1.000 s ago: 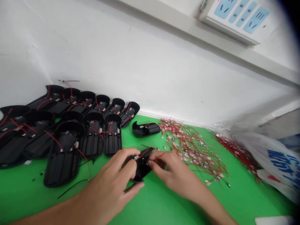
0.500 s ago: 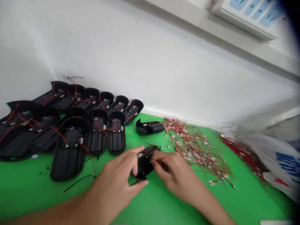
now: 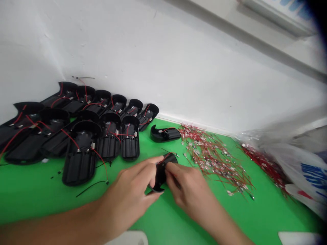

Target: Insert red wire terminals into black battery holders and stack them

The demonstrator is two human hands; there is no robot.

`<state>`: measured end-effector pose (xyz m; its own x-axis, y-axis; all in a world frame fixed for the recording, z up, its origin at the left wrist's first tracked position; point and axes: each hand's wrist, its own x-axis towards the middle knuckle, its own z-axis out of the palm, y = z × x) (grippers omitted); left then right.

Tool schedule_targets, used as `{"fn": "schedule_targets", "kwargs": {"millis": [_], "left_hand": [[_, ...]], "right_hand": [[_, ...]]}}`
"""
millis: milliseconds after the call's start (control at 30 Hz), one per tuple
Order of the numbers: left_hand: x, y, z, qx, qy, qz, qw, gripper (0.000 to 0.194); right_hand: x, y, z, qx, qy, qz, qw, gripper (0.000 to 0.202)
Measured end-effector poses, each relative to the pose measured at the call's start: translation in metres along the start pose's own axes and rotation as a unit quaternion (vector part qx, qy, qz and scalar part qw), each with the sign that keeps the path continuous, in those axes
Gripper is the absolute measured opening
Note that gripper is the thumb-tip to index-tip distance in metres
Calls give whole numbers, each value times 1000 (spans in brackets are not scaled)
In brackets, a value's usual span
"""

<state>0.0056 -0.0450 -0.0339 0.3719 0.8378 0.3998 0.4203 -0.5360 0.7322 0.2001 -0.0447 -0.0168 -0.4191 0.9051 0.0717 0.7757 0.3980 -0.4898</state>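
Note:
My left hand (image 3: 135, 190) is closed around a black plastic shell (image 3: 160, 175), tilted above the green tabletop, its hollow side toward me. A red wire (image 3: 167, 157) runs along the shell's upper edge, with a small metal end sticking out past it. Against the right side of that shell, my right hand (image 3: 187, 180) is pinched, its fingertips pressed into the hollow. What lies between those fingertips is hidden by the hand. Just beyond the hands, another black shell (image 3: 166, 135) lies on its side with a red wire in it.
Several black shells (image 3: 79, 166) with red wires stand in rows at left. Right of centre spreads a pile of red wires with metal contacts (image 3: 214, 156). More red wires (image 3: 263, 166) lie by a plastic bag (image 3: 304, 170). A white wall (image 3: 153, 68) closes off the back.
The view has shifted slightly. My right fingertips have moved deeper against the shell, and the red wire that stuck out of them no longer shows. My left hand keeps its hold.

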Motion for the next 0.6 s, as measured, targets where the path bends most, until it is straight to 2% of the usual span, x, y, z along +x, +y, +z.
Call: {"fn": "schedule_targets", "kwargs": {"millis": [367, 600], "left_hand": [[4, 0, -5, 11, -9, -29, 999, 46], [-1, -1, -1, 32, -10, 19, 999, 43]], "right_hand": [[-2, -6, 5, -74, 15, 2, 997, 20], [-2, -13, 3, -113, 4, 13, 994, 21]]}}
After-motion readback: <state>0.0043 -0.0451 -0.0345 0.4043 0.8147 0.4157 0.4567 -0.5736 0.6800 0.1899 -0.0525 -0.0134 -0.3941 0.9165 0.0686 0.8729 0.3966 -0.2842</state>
